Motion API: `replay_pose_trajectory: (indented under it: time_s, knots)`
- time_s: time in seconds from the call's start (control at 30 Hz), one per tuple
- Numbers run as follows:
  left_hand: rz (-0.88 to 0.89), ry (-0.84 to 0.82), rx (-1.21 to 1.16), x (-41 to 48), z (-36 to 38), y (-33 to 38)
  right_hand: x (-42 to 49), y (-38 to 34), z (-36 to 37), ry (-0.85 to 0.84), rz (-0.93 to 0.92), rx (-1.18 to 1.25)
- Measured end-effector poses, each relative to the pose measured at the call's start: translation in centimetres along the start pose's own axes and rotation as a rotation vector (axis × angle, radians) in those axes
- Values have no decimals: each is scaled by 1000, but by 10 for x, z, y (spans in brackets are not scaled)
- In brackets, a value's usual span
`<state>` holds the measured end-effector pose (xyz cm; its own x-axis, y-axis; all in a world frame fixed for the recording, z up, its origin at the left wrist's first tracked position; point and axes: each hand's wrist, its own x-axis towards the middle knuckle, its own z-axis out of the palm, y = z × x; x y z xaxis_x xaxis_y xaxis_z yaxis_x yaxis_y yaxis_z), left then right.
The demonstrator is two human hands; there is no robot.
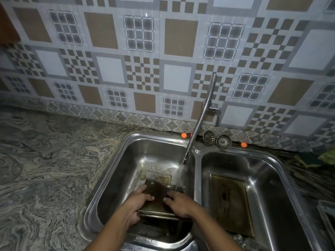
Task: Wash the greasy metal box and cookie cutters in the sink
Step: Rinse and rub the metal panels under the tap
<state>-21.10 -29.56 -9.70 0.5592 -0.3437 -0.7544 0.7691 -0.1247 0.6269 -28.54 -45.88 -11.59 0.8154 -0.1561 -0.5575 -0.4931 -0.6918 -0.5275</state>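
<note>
A dark, greasy metal box [158, 196] sits tilted in the left basin of the steel sink [116, 171], over another greasy flat metal piece [155, 175]. My left hand [137, 202] grips the box's left near corner, with its fingers over the top. On the box's right side my right hand [179, 203] rests with its fingers spread on the top face. A thin stream of water from the flexible tap [185, 159] falls just beyond my right hand. Small metal pieces [239, 239], perhaps cookie cutters, lie at the near end of the right basin, too blurred to tell.
A greasy rectangular metal tray [231, 203] lies in the right basin. Two sink strainers [216, 140] and two orange balls [184, 135] stand on the back ledge. Marbled stone counter [45, 169] stretches to the left. A green cloth [326, 157] lies at the far right.
</note>
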Motion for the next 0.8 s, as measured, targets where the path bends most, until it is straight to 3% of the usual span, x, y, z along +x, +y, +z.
replay_pose_trajectory:
  time_s: [0.13,0.27,0.4,0.5,0.67,0.7,0.8]
  knots:
    - [10,-77,22,-7,1,-6,22,9,-8,4,54,34]
    - [66,-136,77,-17,8,-6,48,-2,-11,155,97,-27]
    - [115,-147,80,-17,8,2,44,-49,-6,120,-243,-81]
    - [141,-135,70,-18,7,5,46,-40,-1,102,-304,-18]
    - [145,-176,35,-15,10,-2,65,8,-13,227,104,74]
    - [158,-171,32,-14,12,-1,63,6,-15,259,115,44]
    - [212,-102,-9,-7,16,9,40,-21,-11,212,-183,1]
